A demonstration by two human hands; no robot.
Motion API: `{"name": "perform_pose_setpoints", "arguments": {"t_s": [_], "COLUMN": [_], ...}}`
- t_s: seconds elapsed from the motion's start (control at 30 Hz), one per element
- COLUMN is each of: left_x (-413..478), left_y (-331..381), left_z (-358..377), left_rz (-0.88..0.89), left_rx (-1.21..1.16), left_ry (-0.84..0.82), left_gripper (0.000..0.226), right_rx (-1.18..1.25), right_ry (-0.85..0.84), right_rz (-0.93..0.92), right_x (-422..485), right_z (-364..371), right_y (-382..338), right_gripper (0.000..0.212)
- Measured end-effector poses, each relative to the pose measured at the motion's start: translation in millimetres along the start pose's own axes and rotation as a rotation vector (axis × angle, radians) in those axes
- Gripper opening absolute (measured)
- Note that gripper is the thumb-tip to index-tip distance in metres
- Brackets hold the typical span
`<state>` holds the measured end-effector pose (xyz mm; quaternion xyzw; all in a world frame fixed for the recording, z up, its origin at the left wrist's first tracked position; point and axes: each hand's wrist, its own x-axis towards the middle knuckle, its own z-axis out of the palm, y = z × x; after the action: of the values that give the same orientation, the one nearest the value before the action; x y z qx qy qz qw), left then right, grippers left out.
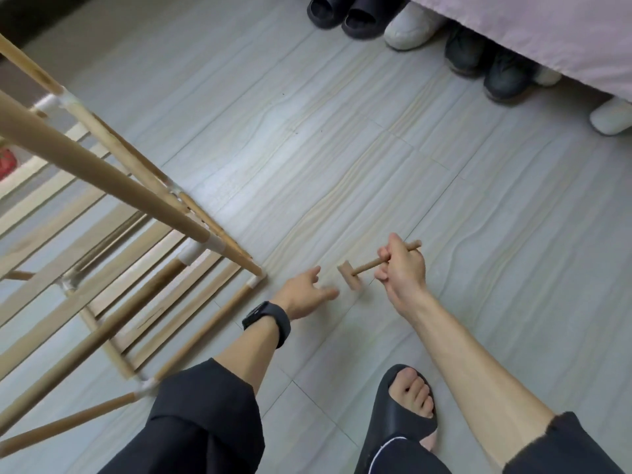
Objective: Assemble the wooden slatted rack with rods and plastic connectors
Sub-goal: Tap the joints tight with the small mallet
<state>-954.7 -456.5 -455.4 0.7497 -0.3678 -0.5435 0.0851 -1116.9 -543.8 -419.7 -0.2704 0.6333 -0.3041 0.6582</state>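
Right grip (402, 268) held small wooden mallet (355, 273), fingers curled round handle. Left grip (306, 295), fingers loosely spread, held nothing beside mallet head. Slatted rack (102, 172) stood left.

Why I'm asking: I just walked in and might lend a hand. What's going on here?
A person is building a wooden rack on the floor. Their right hand grips a small wooden mallet by its handle, held off the floor. The left hand, with a dark watch on the wrist, reaches out open beside the mallet's head and holds nothing. To the left, the rack already has rods joined by white plastic connectors, with slats inside it.
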Motion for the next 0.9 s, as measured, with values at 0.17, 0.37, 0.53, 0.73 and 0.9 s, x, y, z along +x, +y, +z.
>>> {"name": "perform_pose_setpoints", "arguments": {"t_s": [0.17,0.37,0.53,0.73,0.9], "left_x": [-80,-200,-289,-360,-380], "left_y": [24,53,84,93,97], "left_z": [-8,-60,-115,-145,-149], "left_rz": [0.195,0.438,0.529,0.669,0.637], "left_rx": [-0.554,-0.542,-0.758,-0.716,-0.417], "left_ry": [0.002,0.167,0.203,0.294,0.513], "left_gripper": [0.031,0.038,0.054,0.048,0.049], "right_rx": [0.582,0.422,-0.183,-0.714,-0.807], "right_ry": [-0.218,-0.267,-0.506,-0.415,-0.485], "right_rz": [0.272,0.133,-0.37,-0.991,-0.924], "right_x": [-61,-137,-219,-288,-303], "right_z": [-22,-24,-10,1,9], "right_y": [-30,-71,-105,-131,-135], "right_gripper": [0.038,0.018,0.031,0.053,0.057]}}
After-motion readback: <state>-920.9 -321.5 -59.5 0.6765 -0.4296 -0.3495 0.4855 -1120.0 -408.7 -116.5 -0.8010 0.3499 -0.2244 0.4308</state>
